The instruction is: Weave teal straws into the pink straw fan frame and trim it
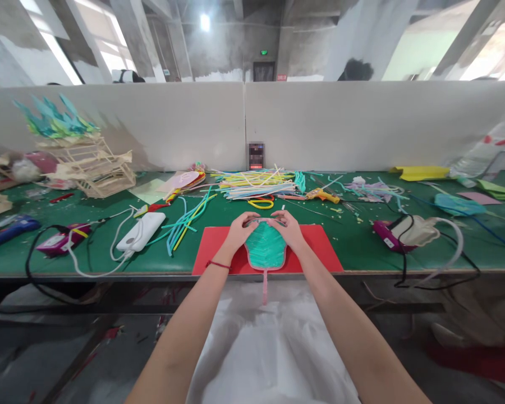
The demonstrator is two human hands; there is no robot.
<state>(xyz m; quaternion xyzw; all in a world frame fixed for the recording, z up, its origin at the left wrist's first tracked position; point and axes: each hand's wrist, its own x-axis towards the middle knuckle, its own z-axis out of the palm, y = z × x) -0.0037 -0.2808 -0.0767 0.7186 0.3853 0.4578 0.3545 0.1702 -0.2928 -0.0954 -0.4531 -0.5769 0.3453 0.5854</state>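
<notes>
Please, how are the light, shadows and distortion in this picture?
Head view throughout: the ceiling lamp flares white; a soft shadow falls on the partition beside the spiky-topped model; the bottle at far right looks stretched and blurred; the green piece between the left hand and the right hand is fairly clear.

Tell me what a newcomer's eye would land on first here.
First, the teal, pink-edged piece, held at its far end between the left grip and right grip, over a bright red sheet at the near edge of the green table. Next, the heap of coloured strips beyond it. Then, toward the back left, the pale openwork model with blue-green spikes above it.
</notes>
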